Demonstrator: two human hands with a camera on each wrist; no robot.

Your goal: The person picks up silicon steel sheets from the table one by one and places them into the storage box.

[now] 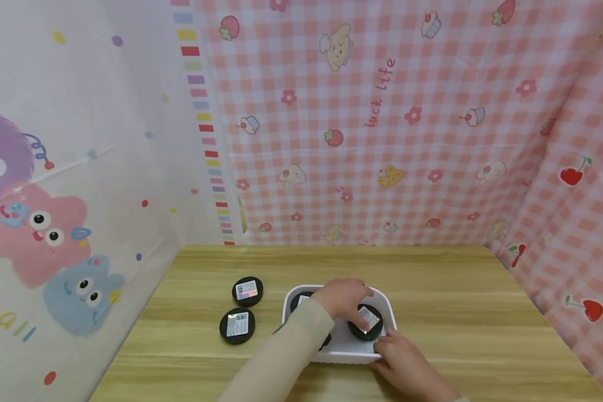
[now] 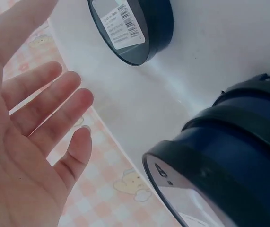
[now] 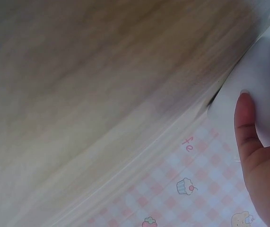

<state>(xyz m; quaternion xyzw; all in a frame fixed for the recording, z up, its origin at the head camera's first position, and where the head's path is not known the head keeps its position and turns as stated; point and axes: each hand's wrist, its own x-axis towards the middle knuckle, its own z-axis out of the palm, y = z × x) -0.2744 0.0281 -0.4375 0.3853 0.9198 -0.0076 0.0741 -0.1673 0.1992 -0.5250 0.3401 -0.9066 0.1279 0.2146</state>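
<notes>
A white plastic bin (image 1: 352, 357) sits on the table with several round black tubs in it. My left hand (image 1: 344, 298) reaches into it over a labelled black tub (image 1: 365, 324) at the right side. In the left wrist view the fingers (image 2: 49, 111) are spread and relaxed, apart from the labelled tub (image 2: 125, 30). More dark tubs (image 2: 220, 156) stand in a row there. With my right hand (image 1: 407, 360) I grip the front right corner of the bin; its thumb (image 3: 246, 123) lies against the white wall in the right wrist view.
Left of the bin, two labelled black tubs, a rear one (image 1: 248, 291) and a front one (image 1: 237, 325), lie on the wooden table (image 1: 457, 290). A pink checked curtain (image 1: 382, 139) hangs behind the table, with a white patterned sheet (image 1: 120, 184) at the left.
</notes>
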